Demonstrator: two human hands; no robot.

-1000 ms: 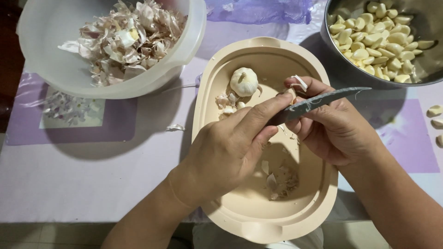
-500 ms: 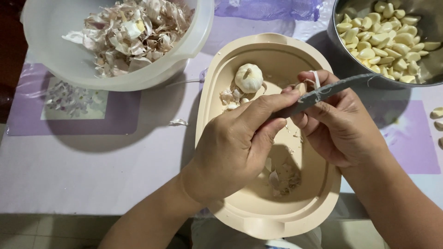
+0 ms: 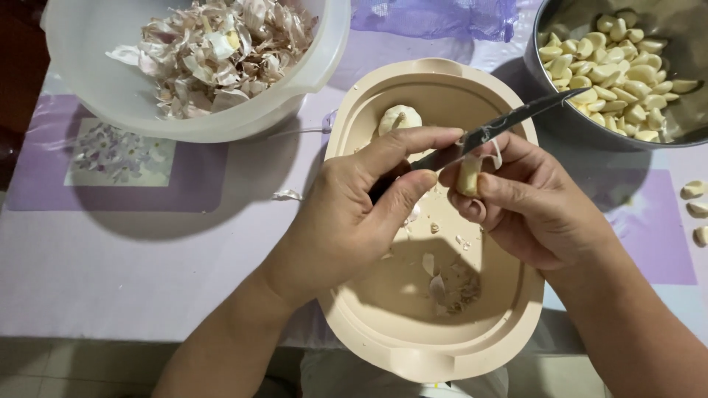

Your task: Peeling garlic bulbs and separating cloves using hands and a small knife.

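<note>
My left hand (image 3: 354, 214) grips a small knife (image 3: 501, 127), its blade pointing up to the right. My right hand (image 3: 531, 206) pinches a garlic clove (image 3: 468, 175) right under the blade, with a curl of skin peeling off it. Both hands hover over a beige oval tray (image 3: 369, 324) that holds a whole garlic bulb (image 3: 399, 118) at its far end and bits of skin (image 3: 453, 284) near the middle.
A white plastic bowl (image 3: 110, 81) full of garlic skins stands at the top left. A metal bowl (image 3: 546, 81) of peeled cloves sits at the top right. Loose cloves (image 3: 695, 210) lie at the right edge on the lilac tablecloth (image 3: 140, 243).
The knife blade has slid along the clove and a strip of skin has lifted. More of the clove shows between my right fingers. The view has shifted slightly.
</note>
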